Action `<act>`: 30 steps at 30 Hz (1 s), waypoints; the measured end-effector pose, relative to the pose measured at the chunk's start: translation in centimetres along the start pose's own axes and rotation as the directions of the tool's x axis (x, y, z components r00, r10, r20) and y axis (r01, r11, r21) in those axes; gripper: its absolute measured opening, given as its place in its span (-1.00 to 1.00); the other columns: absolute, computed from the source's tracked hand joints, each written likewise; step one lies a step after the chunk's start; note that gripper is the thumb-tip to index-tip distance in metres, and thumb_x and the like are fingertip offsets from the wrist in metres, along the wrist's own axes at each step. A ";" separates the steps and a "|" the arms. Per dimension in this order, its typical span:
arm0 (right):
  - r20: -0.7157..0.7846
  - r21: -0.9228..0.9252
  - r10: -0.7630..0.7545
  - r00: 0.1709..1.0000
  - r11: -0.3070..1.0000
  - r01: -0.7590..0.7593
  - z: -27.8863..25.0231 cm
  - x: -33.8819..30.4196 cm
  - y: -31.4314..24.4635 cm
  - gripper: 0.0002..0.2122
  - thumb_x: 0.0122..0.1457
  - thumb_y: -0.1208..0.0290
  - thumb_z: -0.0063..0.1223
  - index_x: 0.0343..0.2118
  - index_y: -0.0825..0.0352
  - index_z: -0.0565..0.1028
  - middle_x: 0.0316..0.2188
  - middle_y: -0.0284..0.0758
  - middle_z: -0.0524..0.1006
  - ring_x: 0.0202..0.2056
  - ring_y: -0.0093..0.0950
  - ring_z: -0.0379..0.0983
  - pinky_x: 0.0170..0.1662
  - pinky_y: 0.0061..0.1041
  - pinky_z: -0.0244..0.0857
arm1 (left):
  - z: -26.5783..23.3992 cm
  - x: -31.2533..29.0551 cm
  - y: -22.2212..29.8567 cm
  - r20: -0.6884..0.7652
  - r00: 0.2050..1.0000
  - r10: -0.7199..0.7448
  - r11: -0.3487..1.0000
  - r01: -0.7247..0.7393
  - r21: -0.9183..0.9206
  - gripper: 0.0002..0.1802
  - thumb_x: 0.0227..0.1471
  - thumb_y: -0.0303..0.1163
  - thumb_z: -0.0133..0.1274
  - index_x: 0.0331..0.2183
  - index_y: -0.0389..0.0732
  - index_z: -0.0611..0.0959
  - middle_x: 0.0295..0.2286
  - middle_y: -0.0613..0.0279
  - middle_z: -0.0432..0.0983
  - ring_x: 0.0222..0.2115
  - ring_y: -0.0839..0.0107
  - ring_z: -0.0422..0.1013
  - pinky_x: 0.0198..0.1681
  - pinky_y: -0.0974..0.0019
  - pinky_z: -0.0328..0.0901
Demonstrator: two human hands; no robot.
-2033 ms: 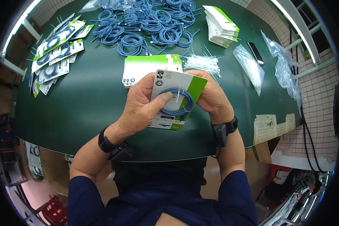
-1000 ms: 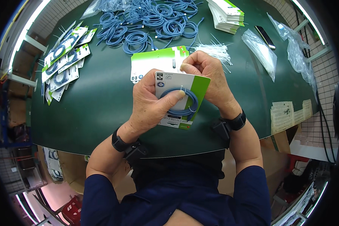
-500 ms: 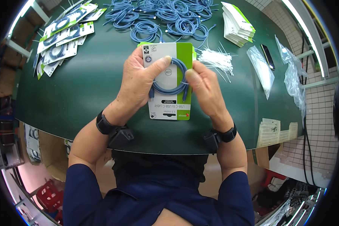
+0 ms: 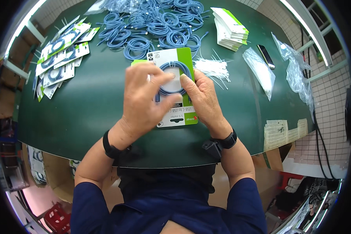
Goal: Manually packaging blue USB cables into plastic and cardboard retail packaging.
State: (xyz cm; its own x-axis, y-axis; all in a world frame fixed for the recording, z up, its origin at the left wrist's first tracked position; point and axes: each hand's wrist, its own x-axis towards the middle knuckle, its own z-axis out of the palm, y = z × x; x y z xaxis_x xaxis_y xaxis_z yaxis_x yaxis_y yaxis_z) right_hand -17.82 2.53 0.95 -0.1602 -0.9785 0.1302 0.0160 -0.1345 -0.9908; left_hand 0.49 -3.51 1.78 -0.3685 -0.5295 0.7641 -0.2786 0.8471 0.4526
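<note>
A white and green printed card (image 4: pixel 185 55) stands tilted above the table in front of me, its printing upside down. A coiled blue cable (image 4: pixel 186 68) lies against its face, with white ties across the top of the coil. My right hand (image 4: pixel 205 97) grips the card's right edge, thumb pressing on the coil and fingers hidden behind. My left hand (image 4: pixel 138 93), blurred by motion, hovers over the card's left side with thumb and fingers apart. It covers the coil's left part, and I see nothing held in it.
Many coiled blue cables (image 4: pixel 160 23) lie at the back. Carded cables (image 4: pixel 58 74) are piled at left. Beyond my right hand are loose white cable ties (image 4: pixel 212 68) and stacked blank cards (image 4: pixel 228 31). Farther right lie a bag of ties (image 4: pixel 261 72), a phone (image 4: pixel 266 56) and clear plastic (image 4: pixel 298 78).
My left hand has let go of the card's left edge and moved down in front of it, fingers parting. My right thumb has shifted onto the coil. The view has shifted slightly.
</note>
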 end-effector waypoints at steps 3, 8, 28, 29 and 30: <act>-0.022 -0.025 -0.066 0.998 0.998 0.065 -0.2 -0.1 0.0 -0.67 0.50 0.21 0.03 0.06 0.41 0.54 -0.18 -0.39 0.62 -0.21 -0.69 0.48 -0.15 -0.61 0.42 | -0.1 0.2 0.7 0.224 0.964 0.146 0.984 -0.164 0.066 -0.49 -0.20 -0.41 0.47 -0.11 -0.19 0.73 -0.19 0.21 0.56 -0.04 0.09 0.43 0.12 0.05 0.23; -0.016 -0.082 -0.123 0.992 0.989 0.122 0.2 -0.1 0.3 -0.66 0.51 0.19 0.01 0.06 0.41 0.53 -0.19 -0.39 0.61 -0.20 -0.69 0.44 -0.14 -0.60 0.39 | 0.6 0.1 -0.1 0.179 0.974 0.137 0.990 -0.143 0.020 -0.66 -0.25 -0.42 0.47 -0.31 -0.16 0.76 -0.32 0.29 0.57 -0.13 0.16 0.44 0.04 0.08 0.25; -0.019 -0.179 -0.171 0.985 0.970 0.164 0.6 -0.1 0.8 -0.69 0.51 0.23 0.01 0.06 0.39 0.53 -0.20 -0.38 0.61 -0.20 -0.66 0.46 -0.13 -0.55 0.42 | 1.3 -0.6 -0.9 0.216 0.945 0.246 0.963 -0.263 0.053 -0.73 -0.16 -0.46 0.42 -0.34 -0.14 0.69 -0.38 0.32 0.51 -0.26 0.25 0.45 0.12 -0.04 0.24; -0.014 -0.184 -0.170 0.985 0.969 0.165 0.5 0.0 0.8 -0.70 0.51 0.24 0.01 0.07 0.39 0.54 -0.20 -0.38 0.62 -0.20 -0.66 0.47 -0.13 -0.55 0.43 | 1.3 -0.5 -1.0 0.204 0.945 0.255 0.962 -0.269 0.039 -0.71 -0.16 -0.45 0.43 -0.32 -0.15 0.69 -0.35 0.30 0.51 -0.24 0.23 0.46 0.13 -0.05 0.24; -0.014 -0.190 -0.178 0.984 0.967 0.172 0.3 0.1 0.8 -0.70 0.51 0.24 0.01 0.07 0.39 0.54 -0.20 -0.38 0.62 -0.20 -0.66 0.47 -0.13 -0.55 0.43 | 1.4 -0.3 -1.1 0.192 0.944 0.268 0.961 -0.276 0.019 -0.70 -0.16 -0.44 0.43 -0.30 -0.16 0.69 -0.32 0.28 0.52 -0.22 0.22 0.46 0.14 -0.06 0.24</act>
State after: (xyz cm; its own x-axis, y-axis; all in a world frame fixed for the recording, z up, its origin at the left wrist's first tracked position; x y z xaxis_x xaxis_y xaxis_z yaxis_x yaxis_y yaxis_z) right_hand -17.52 2.32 0.20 -0.1739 -0.9368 0.3035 -0.1994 -0.2683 -0.9424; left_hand -0.37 -4.35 0.44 -0.5926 -0.2821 0.7545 -0.1830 0.9593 0.2149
